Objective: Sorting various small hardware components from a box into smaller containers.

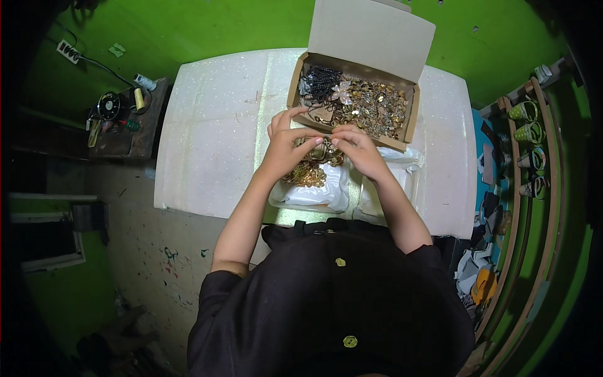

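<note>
My left hand (288, 139) and my right hand (358, 149) meet just in front of an open cardboard box (409, 119). The thumb and forefinger of each are pinched together, nearly tip to tip. Whatever small thing they hold is too small to make out. Right below my fingertips, a heap of gold-coloured metal pieces (306, 175) lies on white plastic (336, 191). Inside the box are many gold and silver-toned metal ornaments (370, 103), a bundle of black strands (322, 81) and a pale flower-shaped ornament (342, 92).
Everything stands on a glittery white table (213, 132). The box's raised lid (370, 38) leans toward the green wall. Beside my right forearm is a white tray (405, 182). A sewing machine (113, 107) stands at the left, and a wooden rack with sandals (526, 132) at the right.
</note>
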Demonstrator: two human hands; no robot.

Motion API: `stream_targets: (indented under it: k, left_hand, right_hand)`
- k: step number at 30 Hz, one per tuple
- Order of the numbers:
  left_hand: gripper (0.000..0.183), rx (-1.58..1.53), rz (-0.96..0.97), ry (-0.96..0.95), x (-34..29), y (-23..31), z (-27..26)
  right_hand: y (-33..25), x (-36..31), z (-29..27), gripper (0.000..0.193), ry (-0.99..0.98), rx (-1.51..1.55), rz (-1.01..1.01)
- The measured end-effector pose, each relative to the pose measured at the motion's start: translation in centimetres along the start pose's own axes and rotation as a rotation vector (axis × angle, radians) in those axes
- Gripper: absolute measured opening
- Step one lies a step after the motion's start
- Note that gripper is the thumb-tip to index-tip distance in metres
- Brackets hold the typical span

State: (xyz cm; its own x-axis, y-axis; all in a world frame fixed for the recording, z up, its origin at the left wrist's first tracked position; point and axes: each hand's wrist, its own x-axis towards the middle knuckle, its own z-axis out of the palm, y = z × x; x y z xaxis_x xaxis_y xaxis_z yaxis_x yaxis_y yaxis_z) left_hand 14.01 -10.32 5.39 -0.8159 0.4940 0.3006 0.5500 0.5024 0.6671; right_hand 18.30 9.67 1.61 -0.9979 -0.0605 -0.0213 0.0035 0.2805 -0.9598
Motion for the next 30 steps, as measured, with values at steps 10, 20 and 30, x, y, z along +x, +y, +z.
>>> stream_targets:
  k: [10, 20, 30]
  left_hand:
    - [0.017, 0.037, -0.358, 0.047, -6.6, -2.5, -0.5]
    - [0.011, 0.365, -0.564, -0.068, -8.7, -7.0, 0.7]
    - [0.023, 0.363, -0.543, 0.134, -8.5, -5.9, 0.6]
  right_hand:
    - [1.4, 0.2, 6.9, 0.027, -0.084, -0.063, -0.037]
    - [1.5, -0.9, 7.8, 0.042, -0.047, -0.321, 0.017]
    - [2.5, -2.4, 5.8, 0.044, -0.008, -0.333, 0.082]
